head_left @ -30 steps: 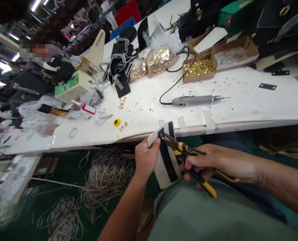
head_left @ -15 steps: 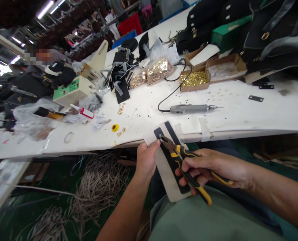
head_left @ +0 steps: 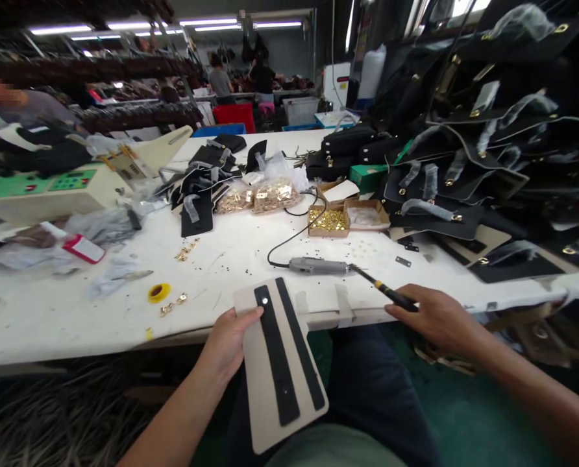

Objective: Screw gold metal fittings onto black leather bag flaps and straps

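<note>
My left hand (head_left: pixel 226 344) grips the left edge of a flat beige panel (head_left: pixel 261 402), its thumb on top. Two black strips run along the panel, and a shiny round metal fastener (head_left: pixel 265 300) sits at the top of the left strip, just above my thumb. At the right, my right hand (head_left: pixel 433 314) is closed around the black-and-yellow handle of a pair of pliers (head_left: pixel 384 289). The pliers' jaws are at the tip of a grey electric screwdriver (head_left: pixel 319 266) lying on the table; I cannot tell whether they touch.
On the white table (head_left: pixel 235 259) stand a box of gold fittings (head_left: pixel 329 220), bags of metal parts (head_left: pixel 274 194), a yellow tape roll (head_left: pixel 159 292) and a red-and-white bottle (head_left: pixel 82 248). Black bag pieces (head_left: pixel 435 220) pile up at the right. Several people are in the background.
The pliers have come away from the fastener and moved right, to the screwdriver's tip. The left hand still holds the panel. My view has levelled and swung right.
</note>
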Action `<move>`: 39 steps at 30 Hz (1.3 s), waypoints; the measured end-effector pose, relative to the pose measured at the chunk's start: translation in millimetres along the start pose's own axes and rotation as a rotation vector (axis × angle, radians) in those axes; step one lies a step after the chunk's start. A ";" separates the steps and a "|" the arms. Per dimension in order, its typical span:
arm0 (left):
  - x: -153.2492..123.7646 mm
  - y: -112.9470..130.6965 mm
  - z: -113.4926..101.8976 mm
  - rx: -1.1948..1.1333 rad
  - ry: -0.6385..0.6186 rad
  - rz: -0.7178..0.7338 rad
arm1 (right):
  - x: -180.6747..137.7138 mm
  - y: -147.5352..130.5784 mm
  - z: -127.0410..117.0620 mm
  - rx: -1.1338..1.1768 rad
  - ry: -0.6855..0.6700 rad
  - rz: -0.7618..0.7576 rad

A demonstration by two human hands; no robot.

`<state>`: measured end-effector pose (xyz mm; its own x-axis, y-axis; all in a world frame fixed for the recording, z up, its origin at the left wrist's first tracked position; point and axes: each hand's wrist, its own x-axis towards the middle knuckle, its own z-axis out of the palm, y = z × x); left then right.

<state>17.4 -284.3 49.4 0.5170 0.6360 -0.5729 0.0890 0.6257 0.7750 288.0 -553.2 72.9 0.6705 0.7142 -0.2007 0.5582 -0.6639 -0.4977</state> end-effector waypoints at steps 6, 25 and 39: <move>3.9 -4.8 -0.1 0.007 -0.053 -0.039 | 15.7 122.8 -1.3 -0.279 0.252 0.248; 24.4 -9.0 9.5 0.022 -0.074 -0.003 | 63.2 -143.5 123.8 0.454 0.036 -0.225; 43.4 -10.0 3.6 0.173 -0.135 0.003 | 95.5 -140.8 136.8 0.352 -0.126 -0.209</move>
<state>42.0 -264.6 17.7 0.6257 0.5639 -0.5390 0.2261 0.5302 0.8172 206.6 -361.2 8.3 0.4840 0.8611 -0.1557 0.4597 -0.4016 -0.7921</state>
